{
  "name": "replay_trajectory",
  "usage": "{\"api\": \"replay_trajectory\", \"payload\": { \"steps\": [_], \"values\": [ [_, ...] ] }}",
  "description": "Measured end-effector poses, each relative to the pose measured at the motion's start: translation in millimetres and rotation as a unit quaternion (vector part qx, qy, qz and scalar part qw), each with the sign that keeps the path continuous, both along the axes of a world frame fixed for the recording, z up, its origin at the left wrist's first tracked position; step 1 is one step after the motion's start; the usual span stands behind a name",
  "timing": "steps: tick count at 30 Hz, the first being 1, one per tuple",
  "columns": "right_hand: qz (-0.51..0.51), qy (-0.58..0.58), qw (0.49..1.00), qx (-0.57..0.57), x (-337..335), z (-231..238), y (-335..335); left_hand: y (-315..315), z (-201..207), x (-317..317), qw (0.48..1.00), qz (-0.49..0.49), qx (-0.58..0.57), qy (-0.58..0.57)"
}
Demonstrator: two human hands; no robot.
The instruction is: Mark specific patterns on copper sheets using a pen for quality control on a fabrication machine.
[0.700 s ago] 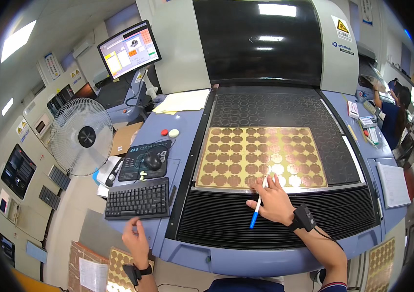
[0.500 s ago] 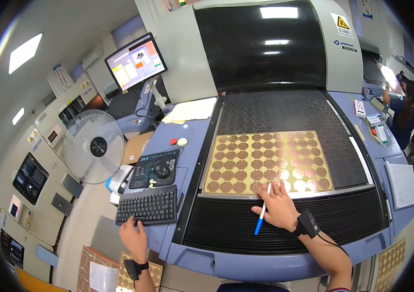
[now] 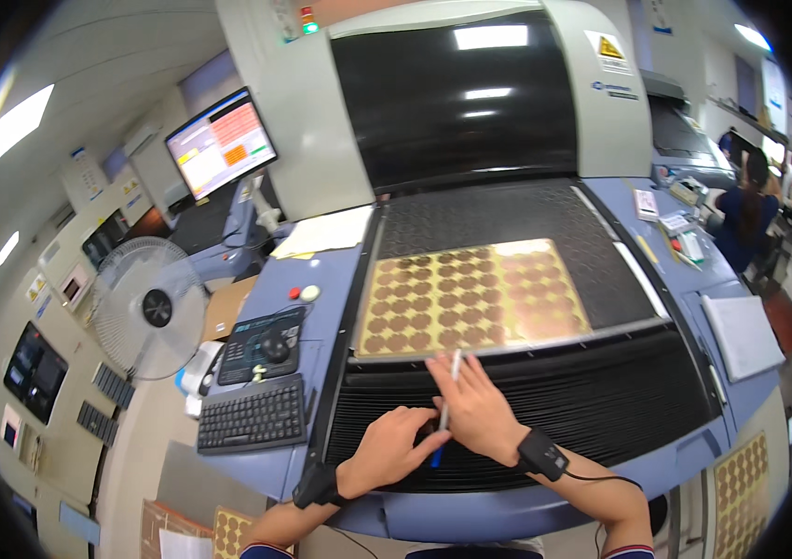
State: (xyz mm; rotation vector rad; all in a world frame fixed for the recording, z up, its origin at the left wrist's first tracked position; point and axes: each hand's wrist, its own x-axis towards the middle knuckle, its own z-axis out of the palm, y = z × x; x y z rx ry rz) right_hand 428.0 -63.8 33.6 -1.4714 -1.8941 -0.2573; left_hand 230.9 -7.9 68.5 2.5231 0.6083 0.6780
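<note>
A white marker pen (image 3: pixel 444 415) with a blue cap sits between the fingers of my right hand (image 3: pixel 482 415), its blue end pointing back toward me. My left hand (image 3: pixel 389 451) meets it there, thumb and fingers pinched around the pen's lower part close to the cap; the exact contact is partly hidden. Just beyond my right fingertips lies a flat yellowish panel (image 3: pixel 435 305) patterned with rows of brown round shapes. It rests on the dark textured bed (image 3: pixel 508 212) of a large machine. Both hands are over the black ribbed cover (image 3: pixel 592 396) at the front.
On the left stand a keyboard (image 3: pixel 252 416), a mouse (image 3: pixel 275 347), red and white buttons (image 3: pixel 310 293), a monitor (image 3: pixel 221 144) and a fan (image 3: pixel 156 306). Papers (image 3: pixel 326 231) lie beside the bed. A white notebook (image 3: pixel 741 335) and small boxes (image 3: pixel 646 205) are right. A person (image 3: pixel 748 214) is at far right.
My left hand has left the keyboard and come right to the pen in my right hand. The monitor now shows more red, and the view has shifted.
</note>
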Motion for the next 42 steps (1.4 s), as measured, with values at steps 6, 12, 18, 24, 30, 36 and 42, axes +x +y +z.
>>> {"api": "replay_trajectory", "payload": {
  "steps": [6,12,18,24,30,36,42],
  "values": [
    [-0.035,-0.013,0.997,-0.065,11.1,5.9,-2.9,12.4,-14.3,19.0,0.987,0.002,-0.162,-0.006],
    [0.136,-0.098,0.963,0.21,-0.6,84.0,-49.7,32.9,-26.6,-0.2,0.978,0.066,-0.11,-0.161],
    [0.357,-0.232,0.739,0.521,-43.5,129.6,-61.9,29.8,-37.1,1.0,0.978,0.037,-0.104,-0.178],
    [0.394,-0.236,0.713,0.529,-62.9,131.4,-56.9,24.0,-40.1,1.5,0.984,0.025,-0.052,-0.169],
    [0.395,-0.258,0.731,0.492,-64.0,127.8,-70.1,22.1,-41.4,2.0,0.984,0.014,-0.031,-0.175],
    [0.37,-0.249,0.754,0.482,-57.3,129.9,-69.9,18.1,-41.3,3.1,0.983,0.018,-0.062,-0.174],
    [0.416,-0.319,0.728,0.441,-46.2,131.9,-79.6,16.0,-42.6,2.9,0.987,0.006,-0.041,-0.158]
  ]
}}
